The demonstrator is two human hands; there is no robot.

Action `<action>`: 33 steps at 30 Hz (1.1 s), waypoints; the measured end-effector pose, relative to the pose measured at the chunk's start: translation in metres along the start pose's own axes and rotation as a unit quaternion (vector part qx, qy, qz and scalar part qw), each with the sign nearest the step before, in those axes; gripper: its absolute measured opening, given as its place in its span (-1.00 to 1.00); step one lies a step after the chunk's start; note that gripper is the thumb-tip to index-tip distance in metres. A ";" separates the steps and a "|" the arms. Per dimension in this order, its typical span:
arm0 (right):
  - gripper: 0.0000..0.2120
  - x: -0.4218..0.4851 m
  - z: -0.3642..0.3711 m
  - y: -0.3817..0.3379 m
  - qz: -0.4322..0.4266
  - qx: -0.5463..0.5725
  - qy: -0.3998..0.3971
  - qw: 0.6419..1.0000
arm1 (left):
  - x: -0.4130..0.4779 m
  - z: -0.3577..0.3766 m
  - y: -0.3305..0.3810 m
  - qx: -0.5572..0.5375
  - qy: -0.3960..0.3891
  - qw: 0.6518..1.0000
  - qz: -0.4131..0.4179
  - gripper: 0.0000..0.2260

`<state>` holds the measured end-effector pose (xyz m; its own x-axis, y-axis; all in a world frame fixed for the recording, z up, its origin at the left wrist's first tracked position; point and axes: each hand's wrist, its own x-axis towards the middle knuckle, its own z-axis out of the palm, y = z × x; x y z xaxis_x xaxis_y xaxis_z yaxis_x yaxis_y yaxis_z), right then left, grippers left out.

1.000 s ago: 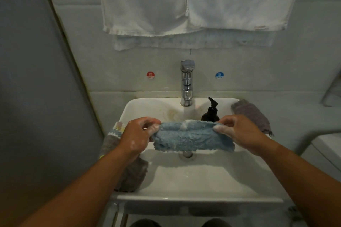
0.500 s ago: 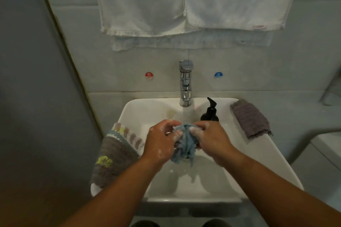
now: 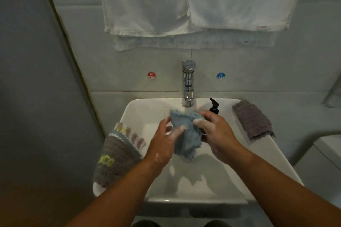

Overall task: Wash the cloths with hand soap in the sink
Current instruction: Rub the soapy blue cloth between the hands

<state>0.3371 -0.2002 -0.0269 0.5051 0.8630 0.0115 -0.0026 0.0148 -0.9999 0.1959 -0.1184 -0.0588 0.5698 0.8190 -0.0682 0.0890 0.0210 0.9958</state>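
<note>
Head view: a second ago the blue cloth [image 3: 186,134] was stretched flat between the two hands. It is now bunched into a hanging wad and has been drawn up toward 12 o'clock, just below the tap [image 3: 188,86]. The left hand [image 3: 162,145] pinches the wad's left side between thumb and fingers. The right hand [image 3: 217,134] has its fingers curled round the upper right edge, so both are clamped on the same cloth, over the middle of the sink [image 3: 140,110]. White suds show on the fingers of both hands. A pale streak under the spout may be running water, though I cannot be sure.

Progress, as I judge it: this cloth is soaped and mid-scrub, with rinsing and wringing still to come. The soap bottle [image 3: 214,108] stands at 1 o'clock on the back rim. A purple-grey cloth [image 3: 252,120] lies on the rim at 2 o'clock, and a brown patterned cloth [image 3: 118,155] is draped over the rim at 8 o'clock. Whether either of these has been washed cannot be told. If not, roughly a third of the work is in hand.
</note>
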 end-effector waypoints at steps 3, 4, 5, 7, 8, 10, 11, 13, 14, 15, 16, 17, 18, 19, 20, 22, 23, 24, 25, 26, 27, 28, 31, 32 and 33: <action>-0.85 -0.004 0.007 -0.001 0.024 0.129 0.002 0.991 | -0.007 0.013 0.002 -0.080 -0.046 0.996 -0.007 -0.66; -0.84 -0.006 0.008 0.000 0.031 0.131 0.015 0.991 | -0.006 0.016 0.002 -0.082 -0.033 0.996 0.003 -0.66; -0.83 -0.006 0.009 0.002 0.040 0.112 0.030 0.992 | -0.004 0.017 0.001 -0.066 -0.011 0.998 0.014 -0.68; -0.79 -0.006 0.008 0.007 0.061 0.054 0.038 0.996 | -0.001 0.014 0.002 -0.001 0.021 0.999 0.042 -0.77; -0.75 -0.005 0.007 0.008 0.069 0.036 0.033 0.996 | 0.000 0.012 0.003 0.029 0.015 0.998 0.053 -0.83; -0.62 -0.003 0.004 0.011 0.068 0.006 0.022 0.997 | -0.002 0.008 0.007 0.052 -0.030 0.996 0.067 -0.91; -0.60 -0.003 0.004 0.011 0.056 -0.012 0.014 0.998 | -0.003 0.007 0.010 0.054 -0.050 0.995 0.065 -0.91; -0.71 -0.002 0.005 0.011 0.011 -0.046 0.008 0.999 | -0.004 0.009 0.011 0.053 -0.049 0.996 0.061 -0.89; -0.77 -0.002 0.007 0.011 -0.015 -0.056 0.018 0.998 | -0.002 0.010 0.010 0.054 -0.028 0.996 0.062 -0.89; -0.82 -0.003 0.010 0.011 -0.033 -0.062 0.035 0.997 | 0.000 0.013 0.008 0.062 0.001 0.996 0.065 -0.90; -0.84 -0.005 0.013 0.012 -0.040 -0.076 0.056 0.995 | 0.001 0.016 0.006 0.078 0.033 0.994 0.069 -0.90; -0.85 -0.008 0.018 0.014 -0.043 -0.108 0.077 0.990 | 0.001 0.019 0.006 0.102 0.063 0.990 0.076 -0.90; -0.85 -0.013 0.024 0.016 -0.050 -0.152 0.092 0.983 | 0.000 0.021 0.007 0.134 0.091 0.983 0.085 -0.91; -0.86 -0.019 0.030 0.020 -0.063 -0.189 0.093 0.975 | 0.000 0.023 0.008 0.157 0.115 0.977 0.091 -0.93; -0.86 -0.024 0.037 0.023 -0.080 -0.208 0.085 0.971 | 0.001 0.024 0.009 0.166 0.132 0.973 0.087 -0.93; -0.88 -0.028 0.041 0.025 -0.127 -0.220 0.076 0.964 | 0.002 0.028 0.010 0.155 0.137 0.976 0.062 -0.92; -0.91 -0.023 0.037 0.024 -0.149 -0.234 0.088 0.957 | 0.000 0.031 0.009 0.134 0.123 0.982 0.054 -0.90; -0.93 -0.015 0.030 0.023 -0.159 -0.246 0.109 0.950 | -0.002 0.036 0.007 0.107 0.106 0.987 0.049 -0.89; -0.95 -0.006 0.023 0.020 -0.148 -0.254 0.134 0.946 | -0.005 0.042 0.006 0.084 0.089 0.991 0.046 -0.90; -0.95 0.000 0.018 0.017 -0.125 -0.260 0.153 0.945 | -0.009 0.046 0.007 0.070 0.077 0.993 0.047 -0.91; -0.96 0.003 0.015 0.017 -0.102 -0.271 0.159 0.944 | -0.011 0.047 0.009 0.072 0.074 0.993 0.052 -0.93; -0.95 0.002 0.016 0.019 -0.088 -0.279 0.150 0.944 | -0.010 0.046 0.012 0.091 0.084 0.991 0.058 -0.92; -0.87 -0.017 0.032 0.028 -0.112 -0.275 0.075 0.952 | 0.003 0.033 0.015 0.169 0.142 0.974 0.050 -0.92; -0.86 -0.021 0.035 0.029 -0.129 -0.273 0.053 0.952 | 0.005 0.030 0.013 0.188 0.147 0.970 0.042 -0.93; -0.85 -0.020 0.034 0.029 -0.147 -0.274 0.051 0.949 | 0.003 0.030 0.012 0.200 0.140 0.969 0.042 -0.92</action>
<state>0.2978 -0.2003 -0.0555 0.4946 0.8088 0.3183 0.5869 -0.0407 -0.8086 0.2233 -0.1330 -0.0487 0.3495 0.9328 0.0881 0.3930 -0.2313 0.8900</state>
